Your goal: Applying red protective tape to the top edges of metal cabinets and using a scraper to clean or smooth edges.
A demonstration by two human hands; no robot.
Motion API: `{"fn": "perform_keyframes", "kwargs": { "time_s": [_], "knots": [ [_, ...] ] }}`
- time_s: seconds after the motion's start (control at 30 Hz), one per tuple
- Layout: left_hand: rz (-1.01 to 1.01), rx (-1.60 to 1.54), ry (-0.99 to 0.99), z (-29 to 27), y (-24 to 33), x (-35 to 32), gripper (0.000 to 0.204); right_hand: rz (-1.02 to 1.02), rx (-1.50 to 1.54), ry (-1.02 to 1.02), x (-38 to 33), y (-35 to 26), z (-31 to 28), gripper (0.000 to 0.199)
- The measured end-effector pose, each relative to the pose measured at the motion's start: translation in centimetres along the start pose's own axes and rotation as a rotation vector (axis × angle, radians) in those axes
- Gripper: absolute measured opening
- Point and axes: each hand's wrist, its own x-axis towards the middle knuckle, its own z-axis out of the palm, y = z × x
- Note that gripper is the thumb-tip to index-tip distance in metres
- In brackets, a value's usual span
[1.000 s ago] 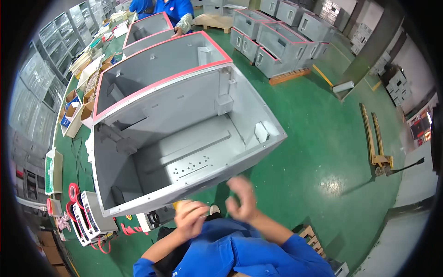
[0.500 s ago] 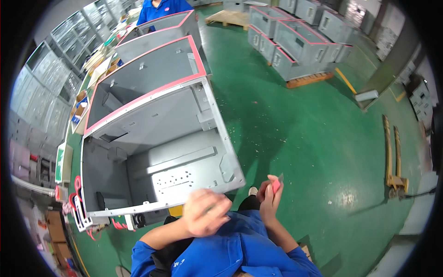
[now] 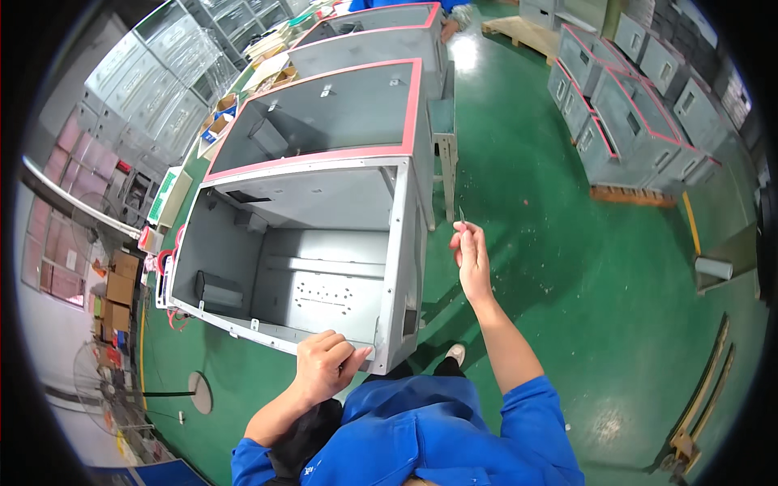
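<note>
A grey metal cabinet [image 3: 397, 236] lies with its open side up in front of me, its bare pale rim facing me. At its near right corner my left hand [image 3: 324, 366] is closed, fingers curled and thumb along the rim. What those fingers hold, if anything, is hidden. My right hand [image 3: 473, 253] is stretched forward beyond the cabinet's right side, above the floor. Between its thumb and fingers it pinches a small red piece with a thin pointed sliver [image 3: 461, 214] sticking up, like a small blade; the exact kind is too small to tell.
Behind stands a second grey cabinet [image 3: 415, 109] with a pink strip round its rim, then another beside a co-worker's hand [image 3: 450, 31]. Stacked cabinets sit on a wooden pallet [image 3: 630, 195] at right. A pallet jack [image 3: 698, 405] and a pedestal fan [image 3: 101, 385] flank me.
The view has turned left. My left hand has come down from in front of my body to the cabinet's near right corner. My right arm has reached forward, still pinching the small red piece.
</note>
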Motion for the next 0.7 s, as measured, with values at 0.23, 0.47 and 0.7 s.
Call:
{"fn": "perform_keyframes", "kwargs": {
  "time_s": [0.23,0.47,0.7],
  "knots": [
    [0.065,-0.091,-0.032,-1.3,-0.3,-3.1,0.033,-0.256,-0.301,0.0,6.9,-1.3,2.1,0.031],
    [0.198,-0.108,0.045,-1.3,-1.2,-3.8,0.037,-0.333,-0.248,-0.134,12.8,1.3,4.2,0.033],
    [0.259,-0.111,0.118,-0.7,-2.1,-4.0,0.039,-0.183,-0.354,-0.106,13.4,0.8,4.5,0.028]
  ]
}}
